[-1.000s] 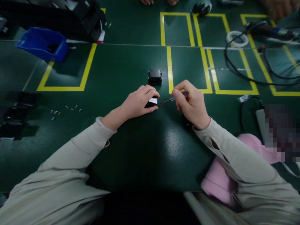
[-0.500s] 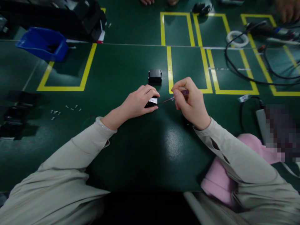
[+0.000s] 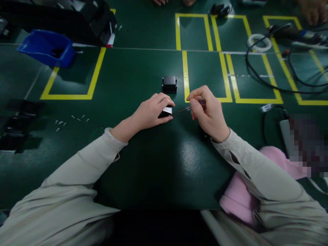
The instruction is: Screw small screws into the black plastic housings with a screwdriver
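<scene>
My left hand (image 3: 154, 109) is closed round a small black box with a white label (image 3: 167, 110), pressing it to the green tabletop. Between the fingers and thumb of my right hand (image 3: 208, 111) is a screwdriver (image 3: 202, 103) with a dark, partly clear handle. Its thin shaft points left, and the tip meets the right side of the box near my left thumb. Just beyond my left hand sits a second black box (image 3: 169, 84) with small screws at its sides. Another dark object (image 3: 204, 134) is mostly hidden under my right hand.
Several loose screws (image 3: 60, 123) lie left of my arm, near dark parts (image 3: 17, 126). A blue bin (image 3: 47, 48) stands at the back left. Black cable (image 3: 269, 83), a white ring (image 3: 259, 42) and pink cloth (image 3: 241, 201) are on the right. Other people's hands (image 3: 314, 13) show at the far edge.
My right hand has shifted very slightly with the screwdriver. The left hand and the box have stayed in place.
</scene>
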### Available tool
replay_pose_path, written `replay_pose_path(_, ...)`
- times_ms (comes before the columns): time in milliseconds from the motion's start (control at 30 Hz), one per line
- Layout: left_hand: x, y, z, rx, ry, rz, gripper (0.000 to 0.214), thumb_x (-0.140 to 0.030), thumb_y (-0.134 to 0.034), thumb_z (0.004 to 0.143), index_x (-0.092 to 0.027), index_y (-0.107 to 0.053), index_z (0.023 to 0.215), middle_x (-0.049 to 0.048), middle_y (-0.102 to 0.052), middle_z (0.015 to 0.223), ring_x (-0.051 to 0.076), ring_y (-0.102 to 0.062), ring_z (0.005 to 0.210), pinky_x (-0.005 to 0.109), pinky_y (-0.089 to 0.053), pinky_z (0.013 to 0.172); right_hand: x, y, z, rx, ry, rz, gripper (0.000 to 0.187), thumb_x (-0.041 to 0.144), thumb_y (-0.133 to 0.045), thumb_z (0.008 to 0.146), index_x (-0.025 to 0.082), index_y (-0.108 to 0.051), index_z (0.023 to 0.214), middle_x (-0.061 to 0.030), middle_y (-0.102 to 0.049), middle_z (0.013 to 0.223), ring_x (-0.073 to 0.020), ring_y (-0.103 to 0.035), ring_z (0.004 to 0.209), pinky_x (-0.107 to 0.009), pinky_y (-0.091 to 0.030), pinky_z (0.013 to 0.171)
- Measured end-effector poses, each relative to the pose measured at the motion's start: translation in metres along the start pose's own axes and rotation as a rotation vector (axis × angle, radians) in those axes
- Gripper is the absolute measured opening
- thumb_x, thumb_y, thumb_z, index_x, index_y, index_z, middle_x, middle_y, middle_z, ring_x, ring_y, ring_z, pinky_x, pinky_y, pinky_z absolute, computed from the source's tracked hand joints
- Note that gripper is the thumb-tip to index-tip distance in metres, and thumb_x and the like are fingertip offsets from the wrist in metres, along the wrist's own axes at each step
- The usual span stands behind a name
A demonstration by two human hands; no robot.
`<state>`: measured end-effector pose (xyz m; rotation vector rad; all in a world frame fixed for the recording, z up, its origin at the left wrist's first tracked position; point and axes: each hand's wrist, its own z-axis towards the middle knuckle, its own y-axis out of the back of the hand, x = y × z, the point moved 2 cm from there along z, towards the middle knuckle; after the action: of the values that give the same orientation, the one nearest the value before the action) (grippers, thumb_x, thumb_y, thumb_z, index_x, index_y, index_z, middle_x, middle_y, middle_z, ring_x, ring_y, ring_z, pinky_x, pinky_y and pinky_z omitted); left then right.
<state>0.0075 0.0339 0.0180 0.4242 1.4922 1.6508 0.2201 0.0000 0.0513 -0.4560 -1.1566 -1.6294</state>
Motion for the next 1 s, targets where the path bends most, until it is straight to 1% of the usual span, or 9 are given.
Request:
replay_pose_path(100, 0.0001, -0.0005, 0.0005, 0.002, -0.002, 0.004, 0.037, -0.037, -0.063, 0.094, -0.019, -0.054, 0.125, 0.0118, -0.061, 0.128, 0.028, -0.057, 0.119, 0.041, -0.05, 0.096, -0.0007, -0.0004, -0.0004, 0.004, -0.017, 0.004, 0.02, 0.039, -0.048, 0.102, 0.023, -0.053, 0.092, 0.0044, -0.056, 0.069, -0.0085, -0.055, 0.058, -0.027, -0.04, 0.056)
replay_pose_path(200, 0.0, -0.0005, 0.0005, -0.001, -0.006, 0.015, 0.037, -0.038, -0.064, 0.094, -0.018, -0.054, 0.124, 0.0122, -0.061, 0.127, 0.028, -0.057, 0.119, 0.042, -0.05, 0.096, -0.0018, -0.0004, -0.0001, -0.023, 0.01, 0.007, 0.014, 0.035, -0.046, 0.102, 0.023, -0.053, 0.098, 0.003, -0.057, 0.075, -0.0092, -0.056, 0.061, -0.027, -0.042, 0.057)
replay_pose_path(267, -0.0002, -0.0004, 0.0003, -0.005, -0.007, 0.018, 0.037, -0.037, -0.064, 0.094, -0.018, -0.054, 0.124, 0.0121, -0.061, 0.127, 0.028, -0.057, 0.118, 0.041, -0.05, 0.096, -0.0021, -0.0003, 0.0002, -0.03, 0.028, 0.009, 0.013, 0.034, -0.045, 0.101, 0.023, -0.053, 0.101, 0.0025, -0.058, 0.078, -0.0093, -0.056, 0.062, -0.027, -0.042, 0.057)
replay_pose_path(433, -0.0006, 0.0001, -0.0002, -0.011, -0.006, 0.011, 0.037, -0.037, -0.064, 0.094, -0.018, -0.055, 0.124, 0.0118, -0.061, 0.127, 0.028, -0.058, 0.118, 0.041, -0.051, 0.096, -0.0009, -0.0001, 0.0003, -0.005, -0.011, -0.007, 0.021, 0.041, -0.048, 0.102, 0.023, -0.053, 0.092, 0.0042, -0.056, 0.07, -0.0084, -0.054, 0.058, -0.026, -0.039, 0.054)
replay_pose_path(633, 0.0001, -0.0006, -0.0004, -0.005, -0.006, 0.012, 0.038, -0.037, -0.064, 0.093, -0.018, -0.055, 0.124, 0.0123, -0.061, 0.128, 0.028, -0.057, 0.118, 0.042, -0.051, 0.095, -0.0018, -0.001, 0.0006, -0.018, 0.017, 0.026, 0.018, 0.039, -0.045, 0.102, 0.023, -0.053, 0.099, 0.0028, -0.059, 0.076, -0.0096, -0.057, 0.063, -0.027, -0.043, 0.056)
replay_pose_path(800, 0.0009, -0.0012, -0.0009, 0.0, 0.002, 0.001, 0.038, -0.037, -0.063, 0.094, -0.018, -0.054, 0.125, 0.0122, -0.061, 0.129, 0.028, -0.057, 0.119, 0.043, -0.051, 0.096, -0.0015, 0.0007, 0.0004, -0.008, -0.034, 0.006, 0.023, 0.042, -0.05, 0.101, 0.023, -0.052, 0.089, 0.0043, -0.056, 0.069, -0.0077, -0.053, 0.056, -0.026, -0.038, 0.054)
replay_pose_path(867, 0.0007, -0.0011, -0.001, 0.001, 0.0, -0.001, 0.037, -0.037, -0.063, 0.094, -0.018, -0.054, 0.125, 0.0122, -0.061, 0.129, 0.028, -0.057, 0.119, 0.043, -0.051, 0.096, -0.0014, 0.001, 0.0005, 0.0, -0.036, 0.006, 0.02, 0.038, -0.049, 0.102, 0.023, -0.052, 0.089, 0.0046, -0.055, 0.07, -0.0073, -0.052, 0.055, -0.026, -0.038, 0.054)
replay_pose_path(1000, 0.0, -0.0006, -0.0007, -0.008, -0.011, 0.005, 0.037, -0.036, -0.063, 0.094, -0.018, -0.054, 0.124, 0.0123, -0.061, 0.128, 0.028, -0.057, 0.119, 0.042, -0.051, 0.096, -0.0029, 0.0009, 0.0009, 0.003, -0.012, 0.04, 0.01, 0.031, -0.046, 0.101, 0.023, -0.051, 0.099, 0.0053, -0.052, 0.07, -0.0086, -0.05, 0.056, -0.027, -0.04, 0.055)
